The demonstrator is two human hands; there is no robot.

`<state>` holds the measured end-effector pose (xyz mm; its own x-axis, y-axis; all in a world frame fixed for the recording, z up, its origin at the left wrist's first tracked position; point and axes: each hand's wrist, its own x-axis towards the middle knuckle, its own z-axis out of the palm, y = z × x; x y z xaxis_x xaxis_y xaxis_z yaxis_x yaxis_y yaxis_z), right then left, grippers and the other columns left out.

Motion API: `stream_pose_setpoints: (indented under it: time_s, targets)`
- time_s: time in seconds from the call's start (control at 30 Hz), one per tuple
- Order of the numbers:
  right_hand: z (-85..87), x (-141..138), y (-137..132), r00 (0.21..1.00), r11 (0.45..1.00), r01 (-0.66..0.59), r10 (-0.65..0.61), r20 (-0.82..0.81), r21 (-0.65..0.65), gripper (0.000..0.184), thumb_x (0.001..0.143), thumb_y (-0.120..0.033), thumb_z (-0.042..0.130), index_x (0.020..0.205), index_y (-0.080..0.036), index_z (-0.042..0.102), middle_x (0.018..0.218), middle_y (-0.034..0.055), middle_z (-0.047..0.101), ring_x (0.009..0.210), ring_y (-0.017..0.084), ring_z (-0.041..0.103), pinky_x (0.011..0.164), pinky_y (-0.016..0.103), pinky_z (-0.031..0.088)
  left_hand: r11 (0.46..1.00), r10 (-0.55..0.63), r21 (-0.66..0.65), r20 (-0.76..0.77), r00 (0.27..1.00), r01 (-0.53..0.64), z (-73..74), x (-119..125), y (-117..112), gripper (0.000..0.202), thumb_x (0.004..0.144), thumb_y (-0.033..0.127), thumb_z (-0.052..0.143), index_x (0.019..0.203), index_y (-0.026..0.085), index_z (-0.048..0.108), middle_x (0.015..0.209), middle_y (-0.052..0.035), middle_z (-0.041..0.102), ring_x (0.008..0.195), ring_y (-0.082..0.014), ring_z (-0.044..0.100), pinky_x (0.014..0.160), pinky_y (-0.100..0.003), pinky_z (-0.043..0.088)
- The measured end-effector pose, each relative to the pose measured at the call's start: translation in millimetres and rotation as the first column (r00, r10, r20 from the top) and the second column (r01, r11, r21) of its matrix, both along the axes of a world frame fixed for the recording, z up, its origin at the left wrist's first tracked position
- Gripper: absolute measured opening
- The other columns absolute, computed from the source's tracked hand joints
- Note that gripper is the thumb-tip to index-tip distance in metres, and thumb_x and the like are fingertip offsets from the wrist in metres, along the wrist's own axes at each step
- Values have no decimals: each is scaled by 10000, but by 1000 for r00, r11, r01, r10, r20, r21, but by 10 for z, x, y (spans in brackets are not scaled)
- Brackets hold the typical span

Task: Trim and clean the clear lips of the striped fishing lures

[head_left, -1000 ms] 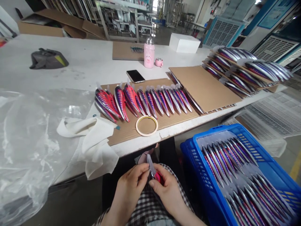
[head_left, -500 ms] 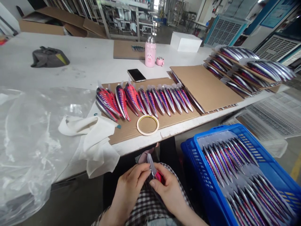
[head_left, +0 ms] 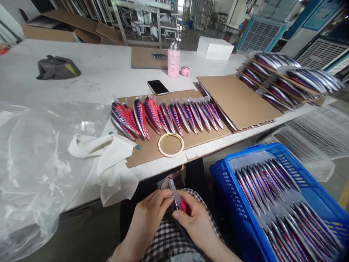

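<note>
Below the table edge, over my lap, both hands close on one red and purple fishing lure (head_left: 178, 202). My left hand (head_left: 148, 216) pinches its clear front lip from the left. My right hand (head_left: 195, 218) wraps the red body from the right. Most of the lure is hidden by my fingers. A row of several similar lures (head_left: 163, 115) lies on a cardboard sheet (head_left: 152, 151) on the table in front of me, with a roll of tape (head_left: 171, 144) beside them.
A blue crate (head_left: 231, 203) full of lures stands at my right. White cloth (head_left: 109, 163) and clear plastic sheeting (head_left: 32, 160) lie on the left. A phone (head_left: 157, 87), pink bottle (head_left: 173, 60), more cardboard (head_left: 237, 100) and stacked lure trays (head_left: 283, 82) sit further back.
My hands and the lure stay almost where they were, with only small shifts of the fingers. The view has moved slightly.
</note>
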<state>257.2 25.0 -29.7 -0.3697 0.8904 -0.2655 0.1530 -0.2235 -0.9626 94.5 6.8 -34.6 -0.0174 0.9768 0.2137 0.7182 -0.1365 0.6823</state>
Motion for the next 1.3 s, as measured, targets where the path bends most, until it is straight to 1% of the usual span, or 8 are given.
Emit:
stream_pose_setpoints:
  time_s: [0.17,0.3,0.43,0.53,0.7,1.0,1.17,1.3]
  targets:
    - [0,-8,-15,1000,1000,13,-13,-10,1,319,747,-120,653,1033,-258,680,773,-29,627,886,218,616,866,292,456,1000,14,-14,66,998,-13,-42,33,-28,82,888,223,553,865,253,626,780,55,707,695,-106,687,660,-164,497]
    - [15,-15,0,998,1000,24,-24,-64,-5,319,752,-137,652,1047,-257,677,858,-18,658,895,217,613,855,290,458,1000,23,18,113,993,-25,-60,56,-51,97,897,205,546,890,246,634,867,21,667,794,-113,664,745,-179,493]
    - [21,-22,-4,996,999,39,-41,-75,-24,302,747,-156,668,1036,-242,680,832,-17,649,900,220,614,849,286,460,999,42,30,66,997,-44,-34,72,-61,112,889,223,551,852,240,656,791,17,618,720,-117,637,675,-192,484]
    - [11,-15,-16,995,999,43,-45,-86,-27,282,752,-173,677,1027,-237,681,816,-19,644,906,220,617,861,285,459,997,31,-76,90,995,-24,21,91,-55,151,893,230,518,791,224,629,716,29,602,626,-110,606,595,-195,460]
    - [-1,9,-30,994,1000,31,-31,-104,-3,284,758,-177,676,1034,-247,681,840,-21,660,905,218,624,861,283,469,959,111,-278,189,976,-55,119,128,-28,193,868,244,483,694,211,560,612,40,561,567,-120,563,567,-212,434]
    - [36,36,-17,1000,998,-20,20,1,64,356,738,-141,692,1068,-273,684,923,-24,706,892,207,640,833,265,470,915,152,-401,254,955,-38,188,148,10,181,812,230,476,631,218,476,550,59,454,503,-116,442,500,-224,344]
    - [62,54,33,998,994,-56,53,38,93,418,718,-75,678,1075,-293,697,934,-40,718,924,191,635,860,250,442,885,154,-461,421,894,65,118,78,29,103,838,264,493,745,220,506,622,43,507,588,-139,495,568,-241,387]
    - [36,67,55,998,998,-51,52,-40,26,414,718,-132,686,1109,-266,691,975,-18,722,916,213,636,842,275,459,888,151,-435,581,800,148,114,39,9,100,881,314,479,858,221,509,711,22,554,646,-142,493,619,-251,409]
